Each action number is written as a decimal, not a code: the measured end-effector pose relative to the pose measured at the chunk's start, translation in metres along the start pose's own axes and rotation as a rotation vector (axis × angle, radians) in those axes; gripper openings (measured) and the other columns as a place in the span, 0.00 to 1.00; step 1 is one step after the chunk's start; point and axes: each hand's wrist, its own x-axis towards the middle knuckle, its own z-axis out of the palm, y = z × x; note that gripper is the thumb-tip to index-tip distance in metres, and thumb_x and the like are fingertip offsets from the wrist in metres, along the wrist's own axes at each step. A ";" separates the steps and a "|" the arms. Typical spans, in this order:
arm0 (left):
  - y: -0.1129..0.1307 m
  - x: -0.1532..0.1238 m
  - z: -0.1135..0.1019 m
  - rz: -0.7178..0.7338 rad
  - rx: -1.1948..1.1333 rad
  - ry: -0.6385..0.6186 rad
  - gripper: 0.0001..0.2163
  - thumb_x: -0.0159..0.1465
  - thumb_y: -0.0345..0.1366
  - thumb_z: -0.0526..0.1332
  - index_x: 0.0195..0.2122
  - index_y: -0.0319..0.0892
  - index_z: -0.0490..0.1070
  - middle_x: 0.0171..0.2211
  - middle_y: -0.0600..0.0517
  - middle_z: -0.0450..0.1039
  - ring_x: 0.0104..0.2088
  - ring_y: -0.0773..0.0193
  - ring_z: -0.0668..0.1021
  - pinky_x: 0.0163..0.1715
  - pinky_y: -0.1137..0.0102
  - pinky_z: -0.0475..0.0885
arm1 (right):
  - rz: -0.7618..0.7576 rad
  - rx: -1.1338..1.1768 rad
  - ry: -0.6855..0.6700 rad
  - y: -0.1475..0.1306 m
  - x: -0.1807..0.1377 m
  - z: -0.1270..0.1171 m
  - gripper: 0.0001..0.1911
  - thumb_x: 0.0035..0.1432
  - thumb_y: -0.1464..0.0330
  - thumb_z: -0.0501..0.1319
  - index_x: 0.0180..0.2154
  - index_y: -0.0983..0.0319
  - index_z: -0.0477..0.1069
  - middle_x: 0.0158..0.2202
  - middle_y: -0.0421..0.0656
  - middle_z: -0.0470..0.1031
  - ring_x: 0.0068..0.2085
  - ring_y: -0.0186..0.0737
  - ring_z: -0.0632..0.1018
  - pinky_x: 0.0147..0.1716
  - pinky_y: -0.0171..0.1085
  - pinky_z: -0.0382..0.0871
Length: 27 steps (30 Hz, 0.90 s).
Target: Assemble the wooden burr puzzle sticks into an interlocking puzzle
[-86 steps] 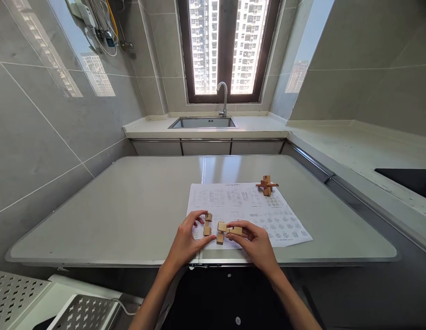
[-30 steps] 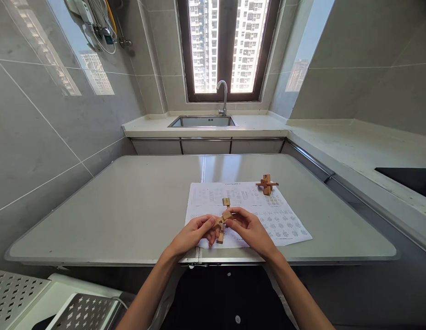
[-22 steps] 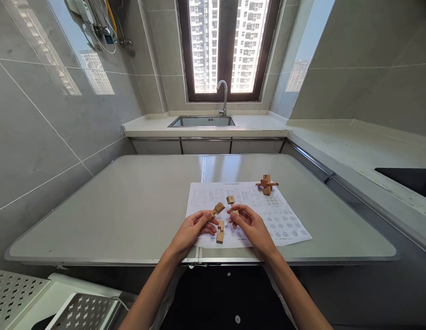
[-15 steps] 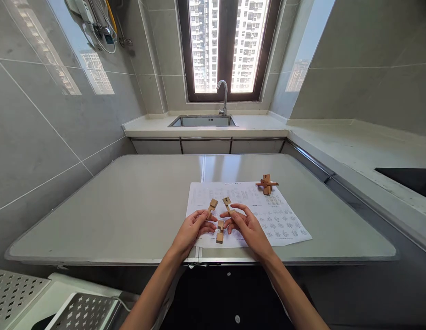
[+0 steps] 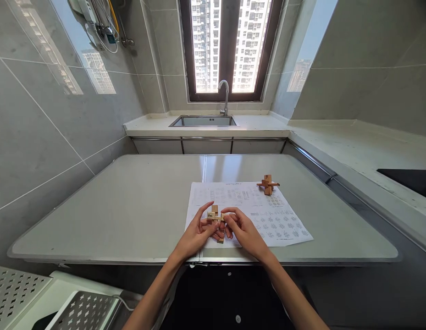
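I am fitting two small wooden puzzle pieces (image 5: pixel 214 215) together just above the near edge of the tabletop (image 5: pixel 130 206). My left hand (image 5: pixel 198 233) pinches one notched block from the left, forefinger stretched up beside it, while my right hand (image 5: pixel 243 229) pinches the other and presses it crosswise into the first; both grips are closed on the wood. The two blocks appear crossed at their notches, though my fingers hide the joint itself, so I cannot tell whether they are fully seated.

As I judge it, the next move calls for lining up the notches squarely and holding the pair steady. A third loose block (image 5: pixel 221 239) lies on the instruction sheet (image 5: pixel 274 220) directly beneath my fingers, mostly covered by them.

Farther back on the sheet's far right corner stands an assembled wooden cross puzzle (image 5: pixel 268 184), well apart from my hands. The sink (image 5: pixel 203 121) and its tap (image 5: pixel 224 94) sit under the window beyond. Nothing blocks my hands; the only trouble is my own fingers crowding the small parts.
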 end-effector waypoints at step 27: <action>-0.001 -0.009 0.004 0.097 0.326 0.151 0.20 0.73 0.53 0.57 0.55 0.44 0.71 0.26 0.56 0.71 0.28 0.64 0.74 0.35 0.70 0.69 | 0.062 -0.049 0.054 0.001 -0.005 0.007 0.27 0.64 0.41 0.60 0.35 0.58 0.71 0.24 0.37 0.72 0.24 0.38 0.71 0.29 0.38 0.67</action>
